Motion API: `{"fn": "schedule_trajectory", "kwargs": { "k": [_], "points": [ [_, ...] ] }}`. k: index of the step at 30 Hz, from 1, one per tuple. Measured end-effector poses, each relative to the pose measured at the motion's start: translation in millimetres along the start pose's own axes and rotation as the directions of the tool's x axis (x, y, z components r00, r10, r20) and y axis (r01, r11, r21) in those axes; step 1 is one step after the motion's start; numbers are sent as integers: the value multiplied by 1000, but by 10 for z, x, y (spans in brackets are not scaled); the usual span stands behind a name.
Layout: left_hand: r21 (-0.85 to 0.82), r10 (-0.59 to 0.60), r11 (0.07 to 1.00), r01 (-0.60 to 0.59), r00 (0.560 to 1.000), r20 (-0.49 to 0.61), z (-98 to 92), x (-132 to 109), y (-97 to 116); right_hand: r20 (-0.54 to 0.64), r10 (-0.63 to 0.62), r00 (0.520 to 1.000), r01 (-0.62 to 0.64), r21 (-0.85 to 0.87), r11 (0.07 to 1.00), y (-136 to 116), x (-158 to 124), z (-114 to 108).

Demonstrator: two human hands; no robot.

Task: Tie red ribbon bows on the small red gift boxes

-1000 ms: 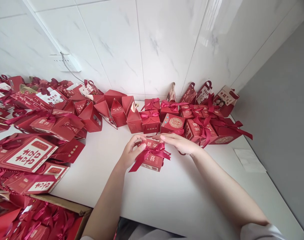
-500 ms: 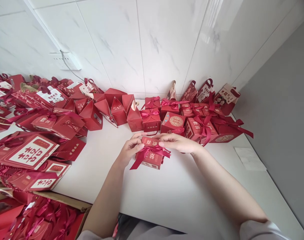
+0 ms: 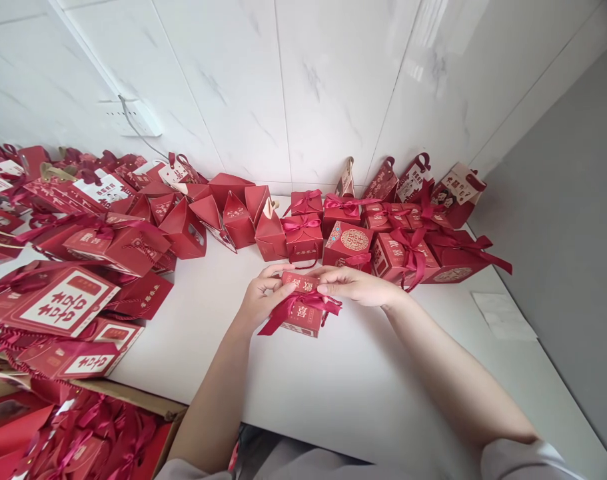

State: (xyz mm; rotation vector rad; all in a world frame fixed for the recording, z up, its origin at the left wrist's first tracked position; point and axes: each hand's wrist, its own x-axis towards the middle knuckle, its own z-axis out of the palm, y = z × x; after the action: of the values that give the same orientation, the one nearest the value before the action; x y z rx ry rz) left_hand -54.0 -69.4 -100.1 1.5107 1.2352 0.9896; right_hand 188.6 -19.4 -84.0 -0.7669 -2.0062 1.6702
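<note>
White tiled wall (image 3: 243,87) and a white table (image 3: 383,380) in the head view. So there's a little red box (image 3: 306,317) with a ribbon (image 3: 278,315) over the table: left hand (image 3: 262,297) has a closed grip on its left side, right hand (image 3: 360,285) pinches its right. Gift boxes (image 3: 304,239) line up behind that box, packed carton (image 3: 153,403) lower left of it.

The one view looks from the person's head, forward and down across the tabletop (image 3: 393,393) toward the wall (image 3: 338,93) at twelve o'clock. It sits near: the forearms frame its lower part from seven and between four and five o'clock, the box (image 3: 303,321) just six-ward of centre.
</note>
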Motion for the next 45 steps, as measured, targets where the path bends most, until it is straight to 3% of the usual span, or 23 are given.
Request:
{"fn": "schedule_trajectory", "kwargs": {
  "k": [3, 7, 15, 23, 30, 37, 40, 45],
  "points": [
    [56, 12, 998, -13, 1000, 18, 0, -3, 25, 99, -23, 995, 19, 40, 999, 36, -5, -26],
    [88, -3, 996, -1, 999, 44, -17, 2, 53, 80, 29, 996, -30, 13, 999, 83, -11, -46],
    [98, -42, 995, 36, 997, 63, 21, 26, 106, 86, 14, 996, -15, 16, 1000, 57, 0, -19],
    [116, -112, 988, 102, 990, 84, 57, -8, 261, -106, 16, 994, -10, 63, 998, 86, 39, 72],
    [179, -120, 979, 99, 986, 112, 56, -15, 253, -259, -56, 964, 77, 72, 994, 160, 139, 168],
    [-94, -14, 995, 35, 976, 217, -81, -16, 77, -175, -100, 980, 131, 174, 976, 148, 96, 109],
    [-203, 56, 979, -15, 979, 196, -100, 12, 3, -106, -134, 985, 154, 205, 967, 135, 89, 112],
    [-238, 50, 971, -26, 994, 99, 0, 53, -68, -113, -97, 989, 119, 210, 970, 154, 100, 139]
  ]
}}
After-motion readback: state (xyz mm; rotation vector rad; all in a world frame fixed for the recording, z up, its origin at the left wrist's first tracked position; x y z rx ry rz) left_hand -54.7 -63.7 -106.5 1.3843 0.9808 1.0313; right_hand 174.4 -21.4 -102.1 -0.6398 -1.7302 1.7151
